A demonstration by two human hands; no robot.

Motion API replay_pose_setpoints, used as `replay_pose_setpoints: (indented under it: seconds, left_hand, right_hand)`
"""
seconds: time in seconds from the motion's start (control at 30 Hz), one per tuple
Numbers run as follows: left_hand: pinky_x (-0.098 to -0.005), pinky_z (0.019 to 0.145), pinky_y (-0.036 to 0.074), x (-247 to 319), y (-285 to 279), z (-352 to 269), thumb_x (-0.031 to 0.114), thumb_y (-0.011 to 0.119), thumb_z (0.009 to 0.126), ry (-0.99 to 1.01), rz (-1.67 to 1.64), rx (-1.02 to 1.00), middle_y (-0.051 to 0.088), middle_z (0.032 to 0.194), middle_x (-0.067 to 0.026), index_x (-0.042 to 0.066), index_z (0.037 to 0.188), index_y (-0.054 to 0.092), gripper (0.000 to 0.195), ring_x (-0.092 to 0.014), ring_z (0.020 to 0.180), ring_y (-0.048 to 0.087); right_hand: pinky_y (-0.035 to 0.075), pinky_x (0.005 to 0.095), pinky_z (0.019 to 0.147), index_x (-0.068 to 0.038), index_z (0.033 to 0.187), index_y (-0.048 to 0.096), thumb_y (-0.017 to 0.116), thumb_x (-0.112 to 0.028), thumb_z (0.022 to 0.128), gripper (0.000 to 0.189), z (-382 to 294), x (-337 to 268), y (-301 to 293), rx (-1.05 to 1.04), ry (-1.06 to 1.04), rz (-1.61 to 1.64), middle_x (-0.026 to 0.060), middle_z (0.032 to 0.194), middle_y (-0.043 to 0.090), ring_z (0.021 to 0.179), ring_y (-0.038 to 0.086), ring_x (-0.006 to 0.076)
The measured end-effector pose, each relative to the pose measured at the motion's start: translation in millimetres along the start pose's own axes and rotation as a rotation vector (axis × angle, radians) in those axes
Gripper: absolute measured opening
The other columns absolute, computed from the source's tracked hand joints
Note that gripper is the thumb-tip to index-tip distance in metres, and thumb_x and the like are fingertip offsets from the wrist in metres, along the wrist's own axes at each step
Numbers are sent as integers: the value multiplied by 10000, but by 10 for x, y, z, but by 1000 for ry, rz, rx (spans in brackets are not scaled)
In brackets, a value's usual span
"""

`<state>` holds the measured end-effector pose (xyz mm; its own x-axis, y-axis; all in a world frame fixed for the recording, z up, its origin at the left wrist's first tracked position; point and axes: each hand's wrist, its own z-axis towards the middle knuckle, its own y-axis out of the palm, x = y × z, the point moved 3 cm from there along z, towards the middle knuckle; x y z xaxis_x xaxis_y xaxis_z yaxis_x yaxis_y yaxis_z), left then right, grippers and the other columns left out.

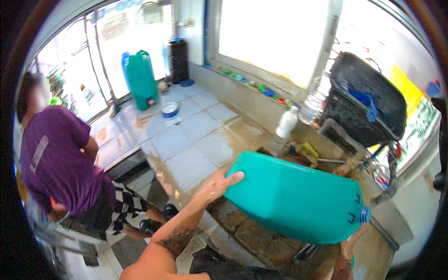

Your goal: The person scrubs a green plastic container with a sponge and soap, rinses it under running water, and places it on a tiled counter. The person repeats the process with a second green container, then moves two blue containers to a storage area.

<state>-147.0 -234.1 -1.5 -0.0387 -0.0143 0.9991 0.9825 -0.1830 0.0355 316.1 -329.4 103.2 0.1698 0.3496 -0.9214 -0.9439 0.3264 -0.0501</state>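
A large teal plastic jerrycan (290, 196) is held on its side over a sunken basin (241, 227) in the tiled counter. My left hand (218, 185) grips its base end, with the thumb on top. At the other end, my right hand (354, 239) is under the jug near the neck, its fingers mostly hidden. The neck bears a blue cap (365, 214), and dark handwritten marks are beside it. Just beyond the jug, a white plastic bottle (287, 122) stands by brass taps and pipework (350, 164).
A black bin (367, 101) with blue cloth or gloves stands at the back right. Bottle caps (260, 88) line the window ledge. Farther left are a green jerrycan (140, 80), a black container (179, 61) and a tape roll (169, 110). A person in purple (63, 157) stands left.
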Motion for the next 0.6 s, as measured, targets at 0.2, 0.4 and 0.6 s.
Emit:
replay_pose_setpoints:
  seconds: [0.2, 0.4, 0.6]
  left_hand:
    - [-455, 957, 505, 148, 389, 39, 549, 733, 866, -517, -56, -4, 658, 1213, -216, -93, 1321, 554, 807, -310, 1072, 651]
    - [-444, 956, 502, 495, 179, 191, 486, 737, 877, -4, -135, -11, 648, 1235, -198, -103, 1336, 527, 776, -293, 1089, 644]
    - [-452, 995, 468, 152, 561, 320, 513, 759, 851, -455, 109, -61, 650, 1240, -222, -116, 1285, 583, 785, -300, 1121, 620]
  right_hand:
    - [535, 391, 715, -39, 978, 675, 643, -208, 914, 183, -228, 637, -185, -27, 5, -634, 106, 914, 714, 830, 686, 235]
    - [525, 411, 668, -14, 917, 650, 680, -223, 875, 216, -206, 447, -254, 220, -222, -648, 152, 830, 686, 774, 683, 305]
    - [529, 437, 647, -22, 983, 673, 715, -228, 842, 253, -194, 599, -326, 42, -190, -770, 145, 822, 707, 742, 689, 287]
